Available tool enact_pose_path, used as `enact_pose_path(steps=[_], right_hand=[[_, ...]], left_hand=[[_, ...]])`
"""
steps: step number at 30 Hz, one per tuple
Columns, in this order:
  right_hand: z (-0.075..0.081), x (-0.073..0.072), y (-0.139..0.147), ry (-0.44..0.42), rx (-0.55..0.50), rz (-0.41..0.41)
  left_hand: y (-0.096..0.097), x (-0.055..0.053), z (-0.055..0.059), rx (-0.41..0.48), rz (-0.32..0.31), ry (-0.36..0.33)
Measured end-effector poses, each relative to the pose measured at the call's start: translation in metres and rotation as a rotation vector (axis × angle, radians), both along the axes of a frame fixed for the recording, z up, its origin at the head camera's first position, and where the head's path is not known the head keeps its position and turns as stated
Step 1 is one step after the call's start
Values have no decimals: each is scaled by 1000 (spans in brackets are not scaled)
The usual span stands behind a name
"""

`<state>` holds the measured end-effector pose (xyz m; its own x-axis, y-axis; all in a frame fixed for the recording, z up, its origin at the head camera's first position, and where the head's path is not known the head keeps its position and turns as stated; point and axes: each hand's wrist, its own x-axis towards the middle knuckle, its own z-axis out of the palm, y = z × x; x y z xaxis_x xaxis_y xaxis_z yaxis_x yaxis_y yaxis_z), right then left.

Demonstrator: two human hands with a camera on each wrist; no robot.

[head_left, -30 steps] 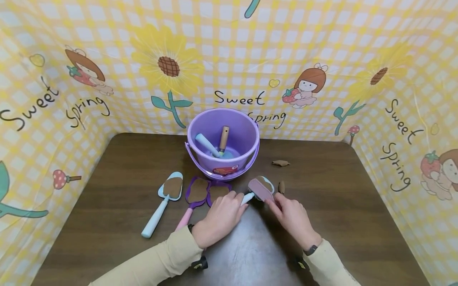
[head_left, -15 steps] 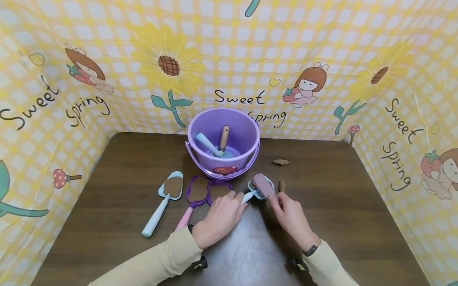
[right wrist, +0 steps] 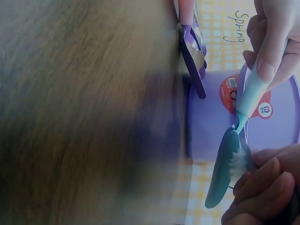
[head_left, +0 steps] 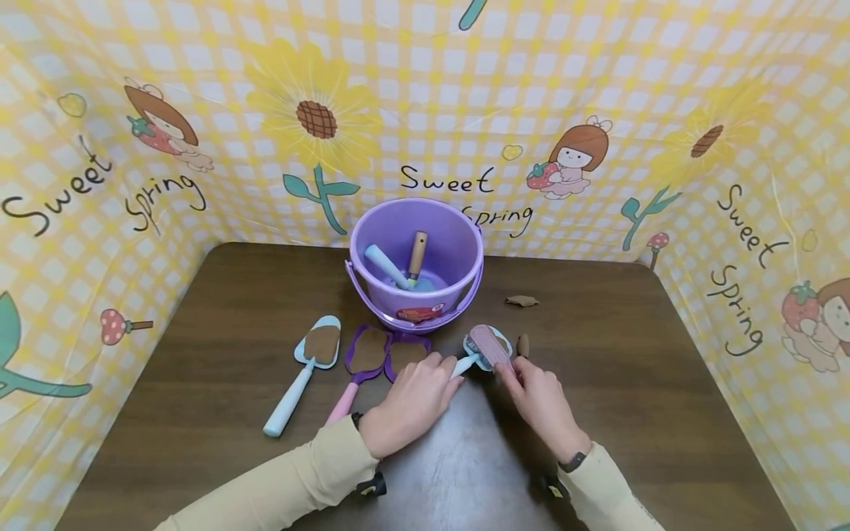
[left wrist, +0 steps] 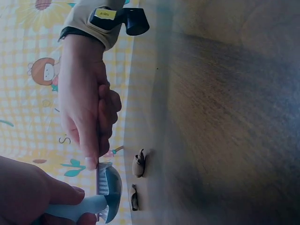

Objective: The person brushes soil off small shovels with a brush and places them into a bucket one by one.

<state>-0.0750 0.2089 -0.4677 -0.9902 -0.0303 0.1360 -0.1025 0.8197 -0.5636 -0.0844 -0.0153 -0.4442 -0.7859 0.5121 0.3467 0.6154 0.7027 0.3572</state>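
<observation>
My left hand (head_left: 412,402) grips the light blue handle (head_left: 463,366) of a toy shovel. Its blade (right wrist: 222,171) points away from me and is raised off the table, as the left wrist view shows. In my right hand (head_left: 541,404) is a small pinkish brush (head_left: 490,345), pinched near its end between thumb and fingers. The pale bristles (left wrist: 104,184) face down into the blade's hollow. Part of a brown patch in the blade shows beside the brush, which covers the rest.
A purple bucket (head_left: 417,306) with two handles inside stands behind my hands. To the left lie a light blue shovel (head_left: 290,398) and purple-bladed tools (head_left: 350,369), with brown patches on them. Two curled brown pieces, a far one (head_left: 522,301) and a near one (head_left: 523,345), lie right.
The brush has shifted across the shovel blade and turned to point more straight away from me, my right hand moving slightly with it. My left hand and the shovel have hardly moved.
</observation>
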Motion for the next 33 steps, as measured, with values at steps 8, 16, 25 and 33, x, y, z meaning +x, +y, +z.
enact_pose_path(steps=[8,16,25,33], right_hand=[[-2,1,-4,-55,-111,-58],[-2,-1,5,56,45,84],[-2,-2,5,-83,-39,-33],[-3,-1,12,64,9,79]], left_hand=[[-2,-1,-3,-29,47,34],[-2,-4,1,19,19,32],[2,-1,-3,-29,19,62],[3,-3,-2,17,17,41]])
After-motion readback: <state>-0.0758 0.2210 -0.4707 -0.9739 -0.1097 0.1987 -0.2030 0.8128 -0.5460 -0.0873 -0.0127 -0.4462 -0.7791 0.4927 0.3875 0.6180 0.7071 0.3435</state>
